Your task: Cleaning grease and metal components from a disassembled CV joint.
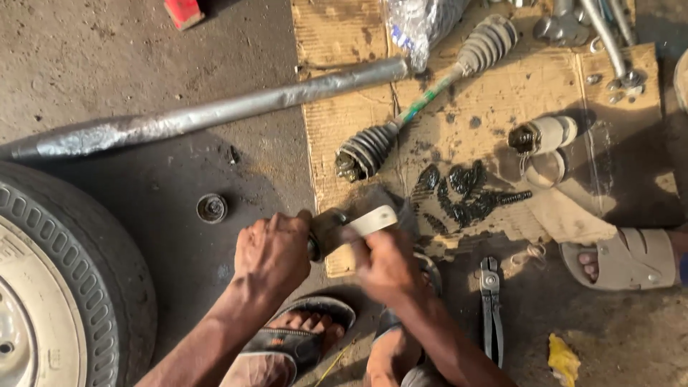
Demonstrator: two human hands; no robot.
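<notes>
Oil-stained workshop floor, lower centre: left hand clamps a greasy joint housing while right hand pinches a pale strip against it; slick grease could let either slip onto cardboard.

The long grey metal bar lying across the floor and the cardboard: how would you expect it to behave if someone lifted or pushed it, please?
The long grey metal bar looks like solid steel, so probably stiff and heavy. Its round section suggests it may roll if nudged sideways. One end rests on the cardboard sheet, and its surface looks smeared, so possibly slippery.
</notes>
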